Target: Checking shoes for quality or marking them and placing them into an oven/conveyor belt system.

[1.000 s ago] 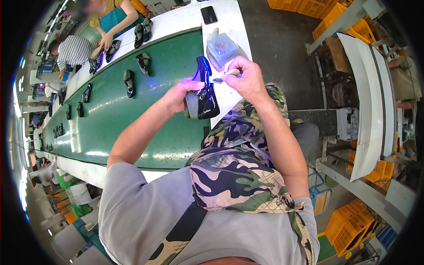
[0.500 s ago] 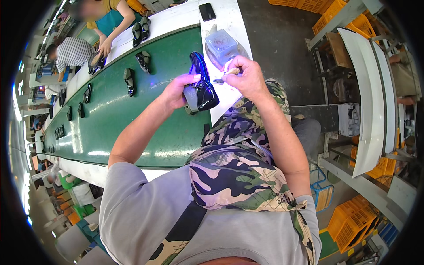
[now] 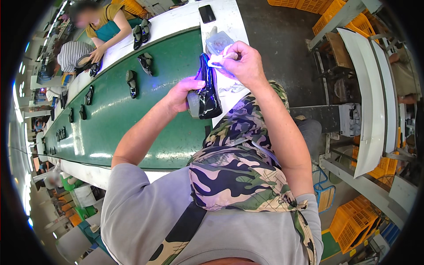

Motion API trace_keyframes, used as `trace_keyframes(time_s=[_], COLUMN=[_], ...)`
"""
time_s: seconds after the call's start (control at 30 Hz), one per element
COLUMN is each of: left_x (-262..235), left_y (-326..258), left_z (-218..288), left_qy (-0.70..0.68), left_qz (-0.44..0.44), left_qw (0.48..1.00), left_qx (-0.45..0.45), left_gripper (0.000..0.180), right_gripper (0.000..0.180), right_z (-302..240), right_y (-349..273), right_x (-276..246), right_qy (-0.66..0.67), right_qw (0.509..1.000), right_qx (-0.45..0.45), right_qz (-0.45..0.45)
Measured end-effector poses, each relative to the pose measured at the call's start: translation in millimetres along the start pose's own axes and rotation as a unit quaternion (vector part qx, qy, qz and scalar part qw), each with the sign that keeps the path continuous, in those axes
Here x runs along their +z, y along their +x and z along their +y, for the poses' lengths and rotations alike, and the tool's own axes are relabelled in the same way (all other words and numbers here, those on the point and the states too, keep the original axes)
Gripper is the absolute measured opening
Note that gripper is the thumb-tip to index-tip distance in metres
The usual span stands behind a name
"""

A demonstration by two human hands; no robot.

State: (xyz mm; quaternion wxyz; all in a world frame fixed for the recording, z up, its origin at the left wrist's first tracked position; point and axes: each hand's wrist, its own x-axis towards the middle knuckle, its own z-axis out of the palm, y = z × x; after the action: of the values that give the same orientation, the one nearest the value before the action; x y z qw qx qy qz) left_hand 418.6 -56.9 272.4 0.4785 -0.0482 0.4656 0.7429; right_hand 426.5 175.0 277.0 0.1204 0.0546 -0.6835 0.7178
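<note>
My left hand (image 3: 183, 93) is closed round a glossy black shoe (image 3: 209, 98), its thumb lying across the shoe's upper and its grey sole turned to the left. Bright bluish light glints off the shoe. In the pinched fingers of my right hand (image 3: 245, 66) is a small white cloth (image 3: 215, 61), which touches or nearly touches the upper end of the shoe. Just beyond my right hand stands a clear plastic container (image 3: 218, 40), partly hidden by the fingers.
A green conveyor belt (image 3: 163, 128) carrying several black shoes (image 3: 131, 84) runs off to the left. Along it goes a white table edge (image 3: 176, 17), with a phone (image 3: 206, 13) at the far end. Across the belt, a person (image 3: 110, 31) handles a shoe. Orange crates (image 3: 351, 223) stand at right.
My right hand has moved up and left, bringing the white cloth to the shoe's upper end. The shoe has turned more upright and shifted slightly right and down.
</note>
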Motion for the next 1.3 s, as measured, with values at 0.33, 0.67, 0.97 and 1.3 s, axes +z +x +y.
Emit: trace_keyframes(time_s=[0.33, 0.67, 0.97, 1.3], left_x=[-11, -4, -4, -10], left_y=[6, 5, 9, 12], left_z=[-5, -4, -17, -36], left_qy=[-0.017, -0.049, -0.094, -0.179], left_qz=[0.033, 0.035, 0.07, 0.06], left_qw=[0.999, 0.998, 0.993, 0.982], left_qx=[-0.018, -0.015, -0.029, 0.001], left_gripper=[0.049, 0.042, 0.04, 0.042], right_gripper=[0.018, 0.017, 0.018, 0.016], right_z=[-5, -17, -22, -20], right_y=[-21, -33, -41, -45], right_x=[-8, -14, -20, -23], right_qy=[-0.013, -0.031, -0.062, -0.028], right_qw=[0.994, 0.992, 0.992, 0.994], right_qx=[0.071, 0.069, 0.05, -0.024], right_qz=[-0.085, -0.1, -0.097, -0.102])
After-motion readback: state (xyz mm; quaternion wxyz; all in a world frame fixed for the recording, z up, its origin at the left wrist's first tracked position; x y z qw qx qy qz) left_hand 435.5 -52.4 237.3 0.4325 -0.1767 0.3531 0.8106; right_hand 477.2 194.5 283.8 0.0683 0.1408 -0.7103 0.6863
